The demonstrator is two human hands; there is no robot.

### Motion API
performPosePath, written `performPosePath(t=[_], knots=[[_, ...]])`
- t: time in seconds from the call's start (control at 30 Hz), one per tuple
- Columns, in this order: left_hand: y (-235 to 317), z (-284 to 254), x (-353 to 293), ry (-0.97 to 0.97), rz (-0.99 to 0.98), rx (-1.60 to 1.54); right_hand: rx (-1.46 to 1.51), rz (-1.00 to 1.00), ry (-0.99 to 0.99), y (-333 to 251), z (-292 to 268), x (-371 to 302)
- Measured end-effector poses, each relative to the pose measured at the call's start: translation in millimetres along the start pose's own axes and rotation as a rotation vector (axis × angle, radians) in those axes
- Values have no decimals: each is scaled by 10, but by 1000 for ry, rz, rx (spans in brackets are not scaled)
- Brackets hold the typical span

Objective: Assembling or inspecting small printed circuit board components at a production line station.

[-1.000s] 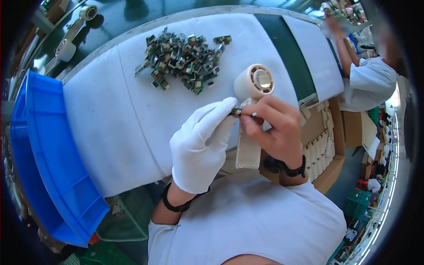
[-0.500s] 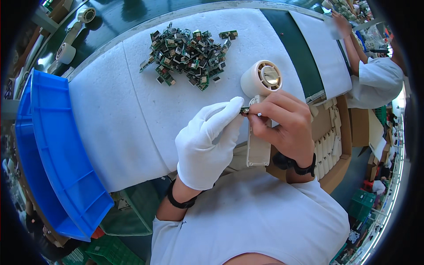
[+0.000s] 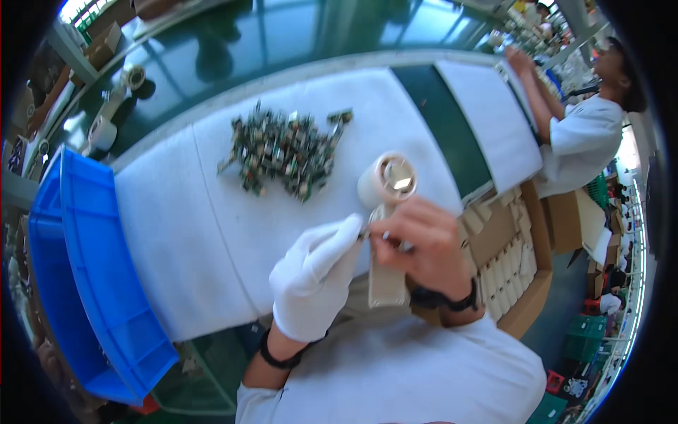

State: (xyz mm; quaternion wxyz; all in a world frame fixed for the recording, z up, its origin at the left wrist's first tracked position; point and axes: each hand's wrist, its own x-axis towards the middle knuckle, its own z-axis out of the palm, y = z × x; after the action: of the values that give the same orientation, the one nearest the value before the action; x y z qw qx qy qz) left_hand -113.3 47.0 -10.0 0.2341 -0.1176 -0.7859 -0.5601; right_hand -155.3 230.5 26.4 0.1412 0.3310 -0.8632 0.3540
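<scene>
My left hand [image 3: 311, 279], in a white glove, pinches a small circuit board [image 3: 363, 235] at its fingertips. My bare right hand [image 3: 429, 246] closes its thumb and forefinger against the board's other side; a small pale bit shows by these fingers, too blurred to name. Beneath both hands lies a cream-white housing, shaped like a handheld fan, with a round head [image 3: 374, 185] and a long open handle shell [image 3: 388, 286]. My right fingers cover the joint between head and handle. Farther off, a heap of small green circuit boards [image 3: 279, 155] rests on the white foam sheet [image 3: 169, 233].
A blue plastic bin [image 3: 116, 283] stands at the left. At the right, a cardboard box [image 3: 540, 272] holds rows of cream-white shells. A green bench [image 3: 282, 42] runs along the far side, with another fan-shaped housing [image 3: 103, 132] on it. Another person [image 3: 583, 134] works at the far right.
The view has tilted up, so the bench and heap sit lower in the picture, and it is more blurred. Both hands keep their pinch at the small circuit board over the housing.
</scene>
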Motion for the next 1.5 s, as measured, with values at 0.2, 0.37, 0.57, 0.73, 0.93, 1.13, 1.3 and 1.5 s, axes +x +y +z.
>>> performPosePath(t=[0.2,0.37,0.57,0.73,0.93,1.13,1.3,1.5], knots=[[20,53,-100,62,70,140,-7,-46,67,-24,91,-26],[30,120,-201,93,102,270,46,47,126,-112,170,-70],[38,119,-239,72,112,278,169,154,113,-152,169,-115],[48,129,-232,51,99,333,221,209,82,-148,169,-131],[49,142,-54,150,26,211,207,339,68,-200,83,-83],[-43,111,49,66,-232,-117,339,392,128,-107,56,-46],[-29,72,6,35,-343,-293,352,393,93,-152,42,-79],[-54,9,-9,-83,-332,-310,169,405,60,-168,1,-75]])
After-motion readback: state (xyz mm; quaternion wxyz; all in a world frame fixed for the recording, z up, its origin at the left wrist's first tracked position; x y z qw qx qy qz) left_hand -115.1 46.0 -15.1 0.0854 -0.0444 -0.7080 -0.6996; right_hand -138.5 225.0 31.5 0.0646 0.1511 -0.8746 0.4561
